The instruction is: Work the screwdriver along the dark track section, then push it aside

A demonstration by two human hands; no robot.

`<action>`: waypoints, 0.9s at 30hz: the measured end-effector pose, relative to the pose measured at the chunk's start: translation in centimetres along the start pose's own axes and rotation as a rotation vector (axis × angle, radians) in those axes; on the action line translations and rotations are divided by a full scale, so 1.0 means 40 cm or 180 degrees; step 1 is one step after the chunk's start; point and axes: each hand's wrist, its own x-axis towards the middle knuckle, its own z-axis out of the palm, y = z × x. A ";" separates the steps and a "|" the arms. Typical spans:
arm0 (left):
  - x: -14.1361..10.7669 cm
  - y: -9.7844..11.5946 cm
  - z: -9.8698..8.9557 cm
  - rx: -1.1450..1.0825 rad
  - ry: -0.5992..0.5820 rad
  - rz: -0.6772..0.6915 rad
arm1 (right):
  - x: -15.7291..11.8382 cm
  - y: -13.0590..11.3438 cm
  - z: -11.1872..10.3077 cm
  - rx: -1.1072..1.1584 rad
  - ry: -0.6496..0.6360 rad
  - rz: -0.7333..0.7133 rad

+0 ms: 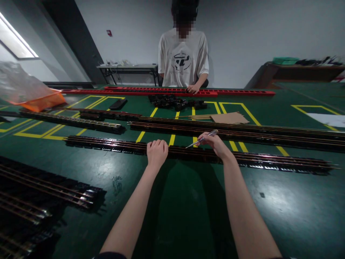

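Note:
A long black strip assembly with thin copper-coloured rods [124, 145] lies crosswise on the green table in front of me. My left hand [157, 153] is closed over this strip near its middle, with the fingers wrapped across its far edge. To the right, my right hand [212, 142] holds a slim screwdriver [202, 138] with a clear handle. Its metal shaft slants down to the left, and the tip is just above or at the strip; I cannot tell if they touch.
Similar strips [237, 133] lie behind, and more [48, 183] at the near left. Cardboard [230, 118], a black phone-like object [118, 104], black parts [175, 102] and an orange basket [44, 100] are farther back. Across the table, a person [183, 59] touches a red rail [242, 93].

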 end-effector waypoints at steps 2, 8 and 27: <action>0.000 -0.003 -0.001 -0.0026 -0.0018 0.0016 | -0.003 -0.001 -0.005 0.0025 0.0023 -0.0013; -0.001 -0.008 -0.001 -0.0049 -0.0014 0.0060 | -0.009 -0.001 -0.017 0.0100 0.0091 -0.0108; -0.007 -0.026 -0.003 -0.0027 0.0068 0.0187 | 0.001 -0.004 0.006 0.0080 0.0064 -0.0189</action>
